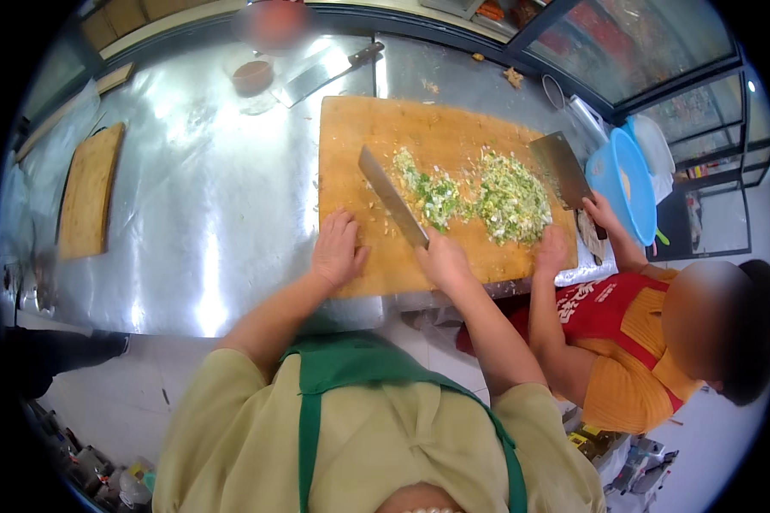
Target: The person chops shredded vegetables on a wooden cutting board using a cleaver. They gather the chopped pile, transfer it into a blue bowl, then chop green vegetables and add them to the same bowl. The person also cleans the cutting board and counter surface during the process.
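Observation:
My right hand (446,261) grips the handle of a cleaver (391,195), its blade pointing up and left over the wooden cutting board (372,122). Flat on the board's near left corner rests my left hand (338,253), holding nothing, with the thumb spread from the fingers. Just right of my blade lies a small heap of chopped scallion and pale bits (437,195). A larger chopped heap (513,199) sits on the right half of the board. Beyond it, a co-worker's hand (603,211) holds a second cleaver (561,168); their other hand (553,249) is beside the heap.
A co-worker in a red apron (590,301) stands close on my right. Another cleaver (324,74) and a reddish-brown bowl (252,78) lie on the steel table (186,160) behind the board. A blue basin (622,186) stands at right, a smaller wooden board (91,192) at left.

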A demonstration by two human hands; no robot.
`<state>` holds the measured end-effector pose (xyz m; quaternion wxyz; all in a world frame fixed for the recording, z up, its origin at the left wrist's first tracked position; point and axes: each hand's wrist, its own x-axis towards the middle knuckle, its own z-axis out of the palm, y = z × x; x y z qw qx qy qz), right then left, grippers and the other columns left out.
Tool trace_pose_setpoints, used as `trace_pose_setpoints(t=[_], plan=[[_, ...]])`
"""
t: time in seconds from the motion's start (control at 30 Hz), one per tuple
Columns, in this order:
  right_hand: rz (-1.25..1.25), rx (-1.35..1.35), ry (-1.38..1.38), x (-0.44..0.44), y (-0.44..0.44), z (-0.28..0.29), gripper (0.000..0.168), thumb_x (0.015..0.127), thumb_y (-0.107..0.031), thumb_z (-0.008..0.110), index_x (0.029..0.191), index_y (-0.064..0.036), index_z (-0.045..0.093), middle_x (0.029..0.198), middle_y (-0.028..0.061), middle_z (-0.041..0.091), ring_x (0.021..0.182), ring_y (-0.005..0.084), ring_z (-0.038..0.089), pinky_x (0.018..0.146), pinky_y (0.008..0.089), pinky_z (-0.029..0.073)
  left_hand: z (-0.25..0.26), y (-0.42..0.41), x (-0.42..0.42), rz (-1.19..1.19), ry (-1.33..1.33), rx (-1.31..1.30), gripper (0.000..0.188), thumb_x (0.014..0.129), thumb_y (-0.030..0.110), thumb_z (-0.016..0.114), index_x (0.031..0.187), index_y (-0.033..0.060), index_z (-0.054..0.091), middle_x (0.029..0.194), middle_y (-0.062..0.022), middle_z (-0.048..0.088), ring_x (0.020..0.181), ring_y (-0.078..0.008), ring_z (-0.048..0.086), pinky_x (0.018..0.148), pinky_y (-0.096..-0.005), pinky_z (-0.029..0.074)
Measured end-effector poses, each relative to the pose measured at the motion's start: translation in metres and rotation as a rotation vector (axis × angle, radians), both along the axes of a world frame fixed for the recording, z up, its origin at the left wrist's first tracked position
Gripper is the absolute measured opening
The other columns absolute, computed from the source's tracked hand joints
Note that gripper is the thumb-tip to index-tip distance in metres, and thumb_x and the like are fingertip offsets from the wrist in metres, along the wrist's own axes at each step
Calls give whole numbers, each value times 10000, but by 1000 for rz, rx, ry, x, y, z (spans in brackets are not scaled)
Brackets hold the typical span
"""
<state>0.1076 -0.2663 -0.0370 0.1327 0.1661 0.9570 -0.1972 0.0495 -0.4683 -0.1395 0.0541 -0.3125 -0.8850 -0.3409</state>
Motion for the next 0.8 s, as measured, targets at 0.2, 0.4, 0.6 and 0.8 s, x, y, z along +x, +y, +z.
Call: trace_pose_setpoints(t=[0.2,0.4,0.6,0.8], plan=[[11,9,-11,-4,9,0,326,830,-209,546,1103,-32,553,909,247,644,870,420,614,765,494,484,-3,3,-3,45,35,14,442,732,196,669,1083,-23,514,1256,-213,453,1259,-388,369,1087,-468,271],[-49,9,77,-6,23,3,312,825,-205,530,1077,-26,572,883,249,645,848,424,619,765,493,484,2,4,-6,29,-13,17,426,718,186,667,1061,-17,516,1257,-214,456,1251,-393,379,1083,-470,279],[-18,45,68,-19,39,7,312,818,-214,531,1060,-23,582,880,253,644,846,420,620,762,493,480,-1,2,-2,31,27,21,406,716,179,669,1041,-12,518,1244,-216,458,1241,-397,385,1079,-473,284],[-51,90,41,-18,51,-4,303,812,-209,538,1031,-3,576,868,255,641,852,420,618,755,489,477,1,3,-2,22,26,32,409,719,161,680,1060,0,519,1233,-197,464,1234,-399,385,1061,-464,308]])
